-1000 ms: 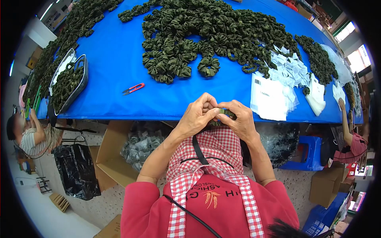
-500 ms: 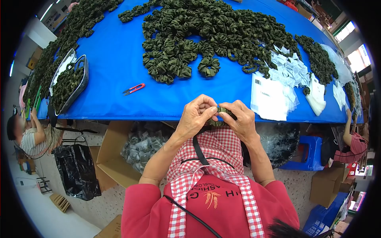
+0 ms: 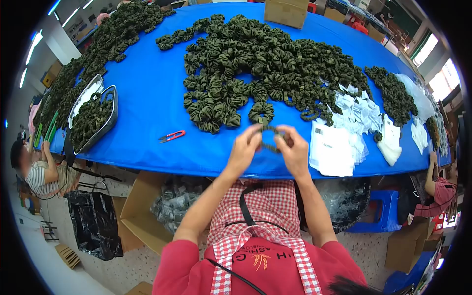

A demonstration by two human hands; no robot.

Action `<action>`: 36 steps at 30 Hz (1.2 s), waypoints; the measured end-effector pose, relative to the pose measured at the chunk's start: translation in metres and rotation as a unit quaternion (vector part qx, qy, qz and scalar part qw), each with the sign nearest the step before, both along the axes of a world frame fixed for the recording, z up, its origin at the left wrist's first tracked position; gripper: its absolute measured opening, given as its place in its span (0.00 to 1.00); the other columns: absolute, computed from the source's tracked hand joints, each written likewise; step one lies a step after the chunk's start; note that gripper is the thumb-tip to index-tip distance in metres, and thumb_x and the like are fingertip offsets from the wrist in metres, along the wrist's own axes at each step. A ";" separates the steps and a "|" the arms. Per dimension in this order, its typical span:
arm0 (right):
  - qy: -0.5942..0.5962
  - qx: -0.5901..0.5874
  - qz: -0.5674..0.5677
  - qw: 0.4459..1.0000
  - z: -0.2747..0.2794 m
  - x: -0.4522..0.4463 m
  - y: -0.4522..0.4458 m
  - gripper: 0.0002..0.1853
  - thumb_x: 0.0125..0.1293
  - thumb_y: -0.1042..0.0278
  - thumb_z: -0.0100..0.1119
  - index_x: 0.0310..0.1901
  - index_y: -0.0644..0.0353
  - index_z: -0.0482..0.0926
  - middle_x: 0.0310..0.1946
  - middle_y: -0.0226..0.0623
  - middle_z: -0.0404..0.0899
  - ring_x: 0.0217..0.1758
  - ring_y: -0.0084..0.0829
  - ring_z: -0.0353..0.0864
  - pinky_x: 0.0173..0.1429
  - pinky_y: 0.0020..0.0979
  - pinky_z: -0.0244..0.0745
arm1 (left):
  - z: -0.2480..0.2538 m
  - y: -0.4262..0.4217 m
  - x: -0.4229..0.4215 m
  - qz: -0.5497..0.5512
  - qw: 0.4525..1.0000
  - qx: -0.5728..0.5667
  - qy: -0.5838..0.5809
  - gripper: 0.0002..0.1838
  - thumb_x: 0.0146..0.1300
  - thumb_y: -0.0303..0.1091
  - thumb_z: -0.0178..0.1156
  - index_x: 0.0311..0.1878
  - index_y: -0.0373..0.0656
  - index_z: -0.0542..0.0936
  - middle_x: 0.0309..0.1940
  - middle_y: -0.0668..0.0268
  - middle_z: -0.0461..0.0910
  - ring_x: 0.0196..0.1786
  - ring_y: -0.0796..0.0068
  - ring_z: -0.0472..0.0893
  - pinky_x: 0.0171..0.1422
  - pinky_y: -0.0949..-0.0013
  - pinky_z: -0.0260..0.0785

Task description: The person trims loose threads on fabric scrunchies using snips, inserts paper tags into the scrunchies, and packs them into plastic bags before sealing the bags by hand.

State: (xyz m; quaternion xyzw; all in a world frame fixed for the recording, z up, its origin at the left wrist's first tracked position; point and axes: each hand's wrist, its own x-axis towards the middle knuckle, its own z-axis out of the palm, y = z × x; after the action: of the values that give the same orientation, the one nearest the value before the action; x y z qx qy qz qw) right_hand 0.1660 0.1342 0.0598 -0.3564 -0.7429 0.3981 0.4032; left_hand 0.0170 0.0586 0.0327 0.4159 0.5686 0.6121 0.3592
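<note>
Scrunchie (image 3: 269, 147), thin, dark green and gathered into a ring, is pinched between both hands (image 3: 269, 146) over smooth blue cloth (image 3: 142, 108).

Straight ahead of the left fingers (image 3: 252, 136), the way is blocked: a single dark green gathered-fabric scrunchie (image 3: 261, 113) sits close beyond the fingertips, and the broad heap of dark green fabric scrunchies (image 3: 246, 51) walls off everything behind it. Out to the left of those fingers, bare blue table covering (image 3: 147, 108) runs wide open, only the small red-handled metal snips (image 3: 172, 136) lying in that lane, then the grey-rimmed oblong basket (image 3: 114, 105) farther out. Right of the right fingers (image 3: 291, 135), a short blue gap, then the flat white stack of packets (image 3: 332, 150) closes it. Nearer than both, a clear blue strip reaches the table edge.
</note>
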 end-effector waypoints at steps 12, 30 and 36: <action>-0.089 0.163 -0.066 0.980 -0.077 -0.063 0.096 0.17 0.64 0.67 0.63 0.54 0.57 0.77 0.45 0.48 0.78 0.42 0.51 0.82 0.44 0.46 0.78 | -0.055 0.110 -0.044 0.179 0.863 -0.092 0.464 0.27 0.65 0.46 0.61 0.61 0.35 0.76 0.43 0.51 0.81 0.42 0.55 0.81 0.50 0.58 0.73; -0.132 0.345 -0.057 0.928 -0.036 -0.010 0.048 0.09 0.60 0.69 0.65 0.43 0.55 0.82 0.32 0.32 0.79 0.38 0.35 0.77 0.43 0.36 0.71 | -0.016 0.052 -0.009 0.084 0.895 0.040 0.437 0.17 0.68 0.41 0.61 0.52 0.38 0.83 0.47 0.62 0.83 0.52 0.59 0.79 0.64 0.60 0.67; -0.167 0.356 -0.022 0.919 0.010 0.000 0.023 0.06 0.62 0.65 0.64 0.37 0.57 0.81 0.28 0.34 0.80 0.35 0.35 0.77 0.41 0.37 0.71 | 0.023 0.048 -0.004 0.036 0.942 0.091 0.320 0.18 0.72 0.39 0.54 0.28 0.36 0.70 0.27 0.53 0.72 0.33 0.52 0.73 0.40 0.52 0.63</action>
State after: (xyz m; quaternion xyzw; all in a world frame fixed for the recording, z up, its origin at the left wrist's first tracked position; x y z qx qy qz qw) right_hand 0.1656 0.1574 0.0695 -0.2669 -0.8842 0.0332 0.3819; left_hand 0.0133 0.1065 0.0553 0.5999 0.6103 0.5082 0.0966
